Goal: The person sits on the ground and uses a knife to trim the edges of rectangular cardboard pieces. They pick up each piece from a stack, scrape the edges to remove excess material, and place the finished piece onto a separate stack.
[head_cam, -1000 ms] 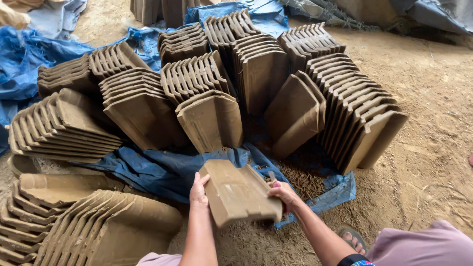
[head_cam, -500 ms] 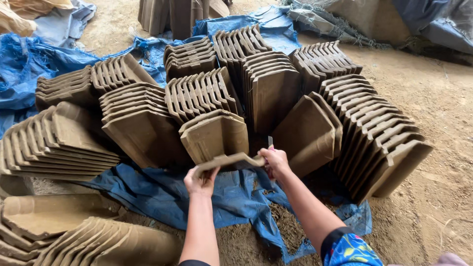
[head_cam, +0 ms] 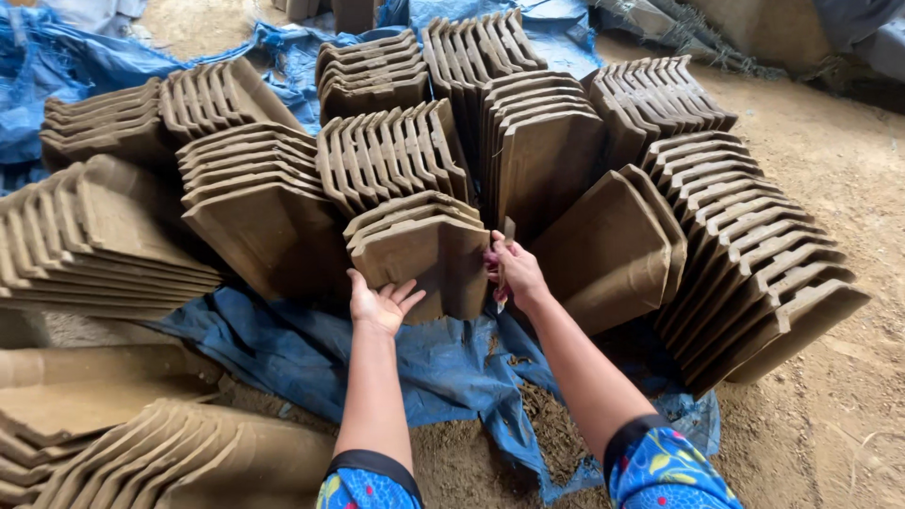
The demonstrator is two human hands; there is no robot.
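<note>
Pressing a raw clay roof tile (head_cam: 419, 254) onto the front of a leaning stack, centre frame. Left hand (head_cam: 377, 303) sits at the tile's lower left edge, at 7 o'clock of it, palm up, fingers spread and loose, touching the edge but not closed on it. Right hand (head_cam: 514, 271) is at the tile's right edge, at 3 o'clock, fingers curled; it pinches a thin flat blade-like tool (head_cam: 505, 247) that runs upright past the knuckles. Can't tell whether the fingers also clamp the tile edge.

No containers, packages or labels in view.

The tile: brown-grey unfired clay, matte, slightly gritty, flat face with a shallow raised ridge and clipped upper corners. It leans back against the stack behind (head_cam: 394, 151), same profile, ribbed edges showing.

More stacks fan around: one at 9 o'clock (head_cam: 85, 240), one at 10 o'clock (head_cam: 255, 188), a tall upright one at 1 o'clock (head_cam: 542, 141), a long sloping row at 3 o'clock (head_cam: 754, 254). A single wide tile (head_cam: 608, 245) leans just right of the right hand. Loose curved tiles lie at 8 o'clock (head_cam: 141, 443).

Blue plastic tarp (head_cam: 283, 349), crumpled, lies under the stacks, on a dirt floor (head_cam: 839, 141); crumbs of clay sit on the tarp near 6 o'clock. Sleeves are blue with a floral print.
</note>
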